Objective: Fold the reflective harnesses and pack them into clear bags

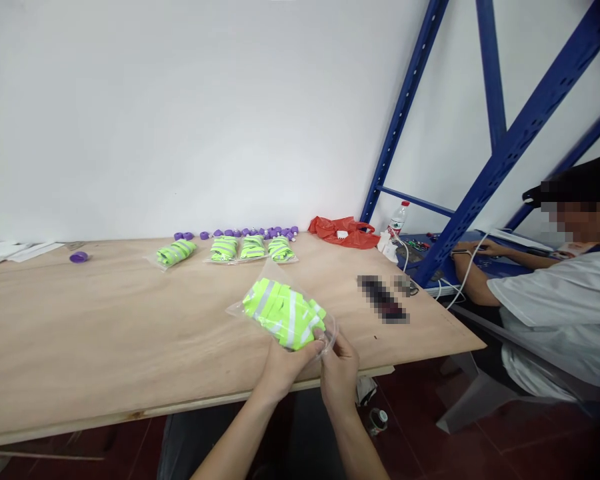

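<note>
A clear plastic bag [284,313] of folded neon-yellow fabric with silvery stripes is held up over the table's front edge. My left hand [286,368] grips its lower side, the thumb pressed near the bag's right end. At that same end, the fingers of my right hand [341,363] close on the clear plastic. Part of both hands' fingers is hidden behind the bag. Farther back lie similar filled bags: one bag [176,253] by itself on the left, and a row of three with a bag [253,247] in the middle.
Several purple rolls [230,233] line the wall; one purple ring [79,257] lies left. A red plastic bag [343,232], a water bottle [399,217] and a blurred dark object [383,298] are on the right. Beyond the blue rack post [495,160] sits another person [555,287].
</note>
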`<state>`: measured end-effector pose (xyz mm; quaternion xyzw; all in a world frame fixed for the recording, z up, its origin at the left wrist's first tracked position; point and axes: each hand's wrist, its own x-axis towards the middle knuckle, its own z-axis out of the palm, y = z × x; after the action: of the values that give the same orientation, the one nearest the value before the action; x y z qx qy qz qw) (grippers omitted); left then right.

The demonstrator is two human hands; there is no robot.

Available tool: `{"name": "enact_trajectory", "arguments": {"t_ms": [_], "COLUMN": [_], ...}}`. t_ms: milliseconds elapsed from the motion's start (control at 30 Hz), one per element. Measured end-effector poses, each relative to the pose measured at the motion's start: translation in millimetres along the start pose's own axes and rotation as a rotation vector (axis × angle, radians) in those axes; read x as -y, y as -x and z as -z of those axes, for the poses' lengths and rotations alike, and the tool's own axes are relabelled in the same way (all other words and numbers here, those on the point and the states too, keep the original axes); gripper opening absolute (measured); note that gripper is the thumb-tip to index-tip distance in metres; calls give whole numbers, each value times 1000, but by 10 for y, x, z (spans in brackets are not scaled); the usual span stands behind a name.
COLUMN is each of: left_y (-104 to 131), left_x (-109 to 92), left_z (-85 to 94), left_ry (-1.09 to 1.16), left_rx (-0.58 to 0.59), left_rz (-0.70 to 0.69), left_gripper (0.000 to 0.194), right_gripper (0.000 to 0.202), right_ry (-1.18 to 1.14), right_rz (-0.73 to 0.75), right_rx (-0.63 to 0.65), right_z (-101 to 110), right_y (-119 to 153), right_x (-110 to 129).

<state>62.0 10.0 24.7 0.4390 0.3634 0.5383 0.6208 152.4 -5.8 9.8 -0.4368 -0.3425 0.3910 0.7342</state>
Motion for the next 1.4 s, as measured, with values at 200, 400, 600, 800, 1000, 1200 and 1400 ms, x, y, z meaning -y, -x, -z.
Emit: {"name": "enact_trajectory", "arguments": {"t_ms": [200,400,600,800,1000,1200,1400], "left_y": [-89,-212,-177,-101,-73,-79,-60], "left_x": [-68,-145,-218,-395,-357,-279,-407], "left_z": [94,380,408,414,535,632,698], "left_ry": [7,-5,-59,-66,-88,-217,-184], "left_rx": [77,-20,99,281,198,68,115], "left_rz": [0,-26,85,257,300,187,136], "left_gripper": [52,47,50,53,74,105,55], "right_gripper": [50,33,48,39,46,33,34], "right_ry": [-293,91,218,132,212,330,494], "right_rz": [-151,-140,-255,-382,-335,-258,129], "right_rx": [183,243,349,521,478,537,573], "right_z": [-63,282,322,338,375,445,445], "right_y": [158,-39,-323,-360,-295,-251,-298], "right_x": [-50,145,304,259,168,140,97]}}
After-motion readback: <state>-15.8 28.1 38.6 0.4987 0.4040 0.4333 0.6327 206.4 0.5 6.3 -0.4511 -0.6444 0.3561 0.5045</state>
